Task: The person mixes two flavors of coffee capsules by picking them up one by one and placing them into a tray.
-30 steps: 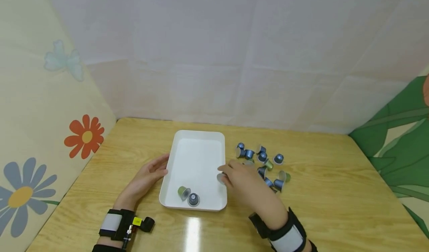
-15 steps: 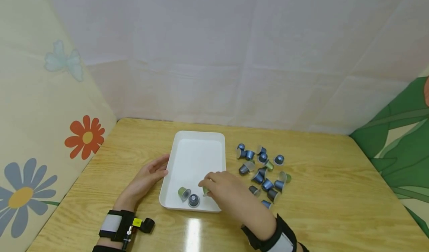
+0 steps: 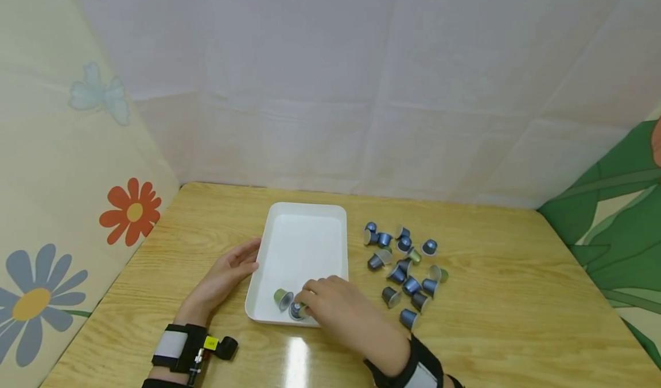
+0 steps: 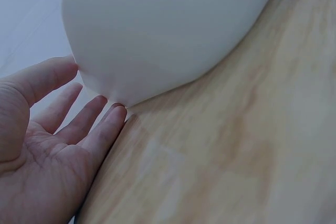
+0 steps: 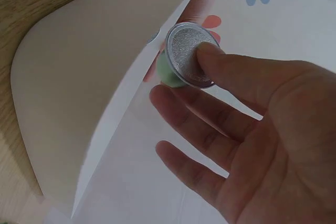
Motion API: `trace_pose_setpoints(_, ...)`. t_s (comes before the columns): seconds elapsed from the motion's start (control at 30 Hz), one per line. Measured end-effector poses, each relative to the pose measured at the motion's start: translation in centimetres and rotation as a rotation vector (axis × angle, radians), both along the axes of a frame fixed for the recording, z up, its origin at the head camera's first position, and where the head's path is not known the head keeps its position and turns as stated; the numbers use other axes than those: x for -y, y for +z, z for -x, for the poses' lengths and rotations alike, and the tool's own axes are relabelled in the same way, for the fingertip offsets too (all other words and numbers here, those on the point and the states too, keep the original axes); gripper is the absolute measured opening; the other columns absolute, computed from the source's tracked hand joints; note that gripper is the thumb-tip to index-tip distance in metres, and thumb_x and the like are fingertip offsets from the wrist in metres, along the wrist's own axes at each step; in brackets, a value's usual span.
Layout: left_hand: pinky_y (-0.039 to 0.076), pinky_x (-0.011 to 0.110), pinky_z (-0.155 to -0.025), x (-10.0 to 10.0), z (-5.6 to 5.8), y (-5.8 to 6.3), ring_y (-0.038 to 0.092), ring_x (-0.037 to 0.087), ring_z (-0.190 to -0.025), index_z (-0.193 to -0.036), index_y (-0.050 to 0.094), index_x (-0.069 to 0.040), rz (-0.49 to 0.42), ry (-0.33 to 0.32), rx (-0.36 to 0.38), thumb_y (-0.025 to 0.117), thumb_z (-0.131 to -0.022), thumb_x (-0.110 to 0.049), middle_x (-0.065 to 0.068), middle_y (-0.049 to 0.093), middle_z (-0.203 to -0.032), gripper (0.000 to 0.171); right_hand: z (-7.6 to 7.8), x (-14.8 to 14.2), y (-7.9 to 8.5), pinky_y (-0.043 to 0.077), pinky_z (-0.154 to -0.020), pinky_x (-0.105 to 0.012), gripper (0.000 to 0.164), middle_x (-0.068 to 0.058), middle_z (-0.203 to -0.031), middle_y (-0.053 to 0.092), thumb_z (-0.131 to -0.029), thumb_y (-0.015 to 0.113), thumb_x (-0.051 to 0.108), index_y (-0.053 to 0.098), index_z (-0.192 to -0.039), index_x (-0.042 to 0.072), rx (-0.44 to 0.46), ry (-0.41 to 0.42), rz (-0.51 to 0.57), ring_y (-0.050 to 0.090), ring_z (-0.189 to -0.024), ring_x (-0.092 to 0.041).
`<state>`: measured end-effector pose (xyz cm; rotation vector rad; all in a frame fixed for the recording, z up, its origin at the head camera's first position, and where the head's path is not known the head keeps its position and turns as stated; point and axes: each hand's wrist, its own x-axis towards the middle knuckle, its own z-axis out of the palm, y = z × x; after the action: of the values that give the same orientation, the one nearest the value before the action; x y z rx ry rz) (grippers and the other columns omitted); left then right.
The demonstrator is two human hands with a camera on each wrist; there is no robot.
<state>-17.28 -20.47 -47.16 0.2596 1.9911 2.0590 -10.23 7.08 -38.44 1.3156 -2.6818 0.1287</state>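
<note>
My right hand (image 3: 335, 307) is over the near right part of the white tray (image 3: 304, 233). In the right wrist view its thumb and fingers pinch a green coffee capsule (image 5: 189, 56), silver foil lid against the thumb. A second green capsule (image 3: 281, 298) lies on its side in the tray, and a dark grey capsule (image 3: 296, 311) sits beside it, partly covered by my right fingers. My left hand (image 3: 222, 276) rests at the tray's left side with fingers extended; in the left wrist view the thumb and fingertips touch the tray's outer wall (image 4: 152, 30).
Several loose capsules (image 3: 411, 286), blue, dark grey and green, lie scattered on the wooden table (image 3: 516, 296) right of the tray. A white cloth backdrop (image 3: 330, 89) rises behind the table, with flower-patterned panels (image 3: 62, 204) at the sides.
My right hand has moved left and toward me, from the tray's right edge to above its near end, carrying the green capsule. The left hand has stayed at the tray's side.
</note>
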Motion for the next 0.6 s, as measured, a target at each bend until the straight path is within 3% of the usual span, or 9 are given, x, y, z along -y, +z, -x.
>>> trace_pose_setpoints(0.27,0.039,0.016,-0.101,0.01,-0.13,-0.14,0.03,0.032,-0.143,-0.152,0.03,0.003,0.007,0.002,-0.002,0.062,-0.097,-0.007,0.02,0.03,-0.157,0.065,-0.19,0.11,-0.68,0.046,-0.067,-0.021,0.021,0.008,-0.086,0.064,-0.085,0.075,0.009,0.072,-0.104,0.017,0.044,-0.029,-0.069,0.056,-0.073,-0.004)
trace_pose_setpoints(0.6,0.039,0.016,-0.101,0.09,0.03,-0.25,0.03,0.032,-0.143,-0.152,0.029,0.003,0.008,-0.002,-0.017,0.061,-0.098,-0.008,0.02,0.031,-0.157,0.064,-0.31,0.29,-0.92,0.047,-0.069,-0.021,0.023,0.006,-0.091,0.067,-0.086,0.072,0.007,0.072,-0.107,0.017,0.059,-0.043,-0.08,0.058,-0.077,-0.004)
